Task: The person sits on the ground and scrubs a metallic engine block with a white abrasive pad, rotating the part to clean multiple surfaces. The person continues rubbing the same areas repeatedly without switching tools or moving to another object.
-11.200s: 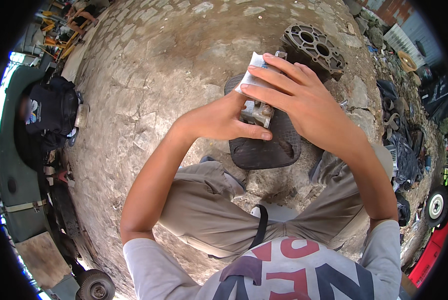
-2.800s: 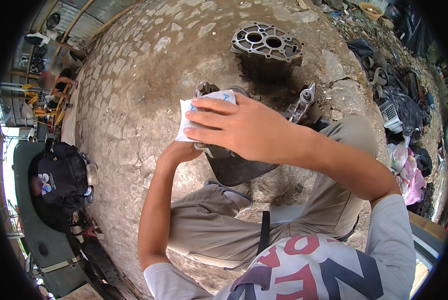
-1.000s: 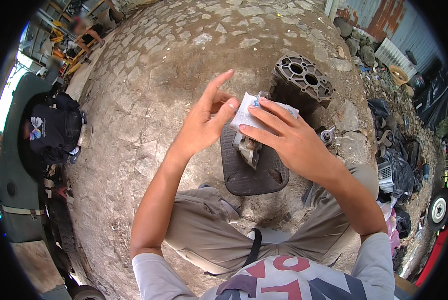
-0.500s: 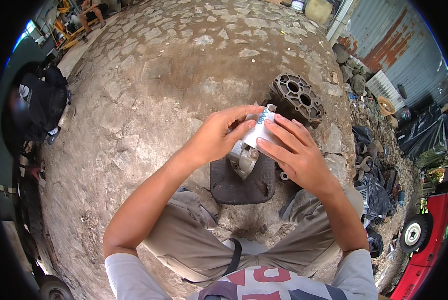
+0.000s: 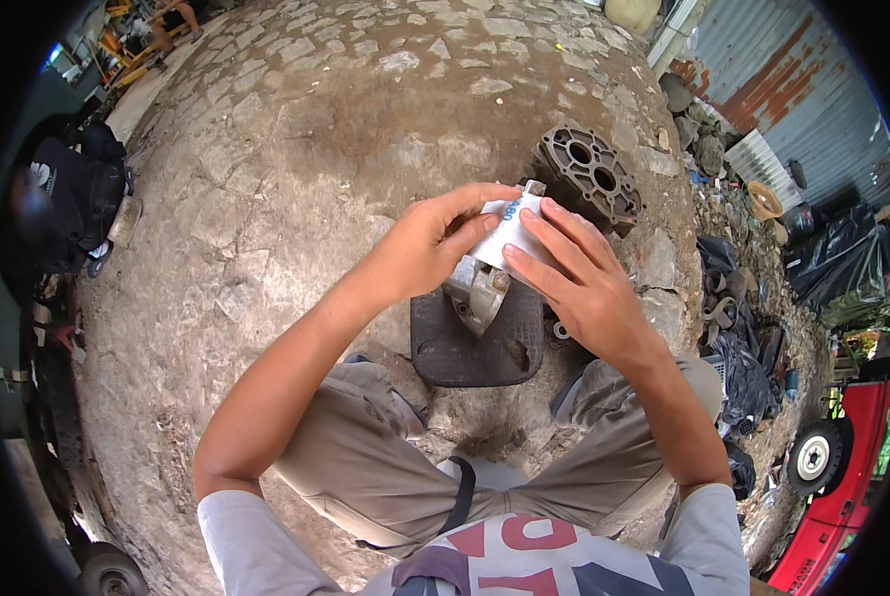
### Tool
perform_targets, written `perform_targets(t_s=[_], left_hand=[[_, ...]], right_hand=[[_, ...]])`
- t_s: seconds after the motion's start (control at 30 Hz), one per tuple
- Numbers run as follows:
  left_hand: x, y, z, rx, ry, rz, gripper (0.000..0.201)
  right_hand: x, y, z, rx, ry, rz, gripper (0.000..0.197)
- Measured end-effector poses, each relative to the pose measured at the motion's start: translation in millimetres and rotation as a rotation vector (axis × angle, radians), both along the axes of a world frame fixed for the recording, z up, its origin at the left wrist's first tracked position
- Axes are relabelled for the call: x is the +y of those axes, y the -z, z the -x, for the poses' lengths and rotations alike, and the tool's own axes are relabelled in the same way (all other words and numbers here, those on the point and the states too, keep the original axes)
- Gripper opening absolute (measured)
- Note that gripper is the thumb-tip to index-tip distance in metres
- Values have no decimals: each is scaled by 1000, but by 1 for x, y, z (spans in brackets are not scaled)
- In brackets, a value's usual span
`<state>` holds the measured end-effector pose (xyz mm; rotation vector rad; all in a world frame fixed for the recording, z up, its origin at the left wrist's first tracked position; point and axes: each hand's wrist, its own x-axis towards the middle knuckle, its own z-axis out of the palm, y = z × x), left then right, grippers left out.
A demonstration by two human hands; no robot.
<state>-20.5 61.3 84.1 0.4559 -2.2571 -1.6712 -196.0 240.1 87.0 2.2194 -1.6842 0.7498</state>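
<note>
A white sheet with blue print, which looks like the back of sandpaper (image 5: 505, 238), lies over the upper part of a grey metal casting (image 5: 476, 300). My left hand (image 5: 427, 241) pinches the sheet's left side between thumb and fingers. From the right, my right hand (image 5: 592, 288) presses its fingers over the sheet, bent along its edge; its thumb is hidden. The casting's pointed lower end shows below the sheet, above a black seat-like pad (image 5: 460, 370) between my knees. A squarish metal end (image 5: 533, 188) sticks out past the sheet's far edge.
Just beyond my right hand stands a large dark housing (image 5: 604, 179) with round bores. A small metal ring (image 5: 561, 330) lies by the pad. Black bags (image 5: 748, 372) and rubble line the right, near a red vehicle (image 5: 847, 497). A dark bag (image 5: 77, 209) lies left. Another person (image 5: 174, 18) sits far left.
The view has shifted slightly, so pad and casting appear higher in it. Both hands stay on the sheet, which has moved a little left and away from me in the picture.
</note>
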Motion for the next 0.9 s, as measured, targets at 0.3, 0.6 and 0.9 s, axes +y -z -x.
perform_targets(t_s=[0.3, 0.6, 0.9], left_hand=[[-3, 9, -1, 60, 50, -97, 39], [4, 19, 1, 69, 41, -250, 42], [-2, 15, -4, 19, 51, -195, 42]], right_hand=[[-4, 8, 0, -32, -1, 54, 44], [-1, 14, -8, -36, 52, 33, 47], [-5, 14, -10, -63, 23, 41, 50]])
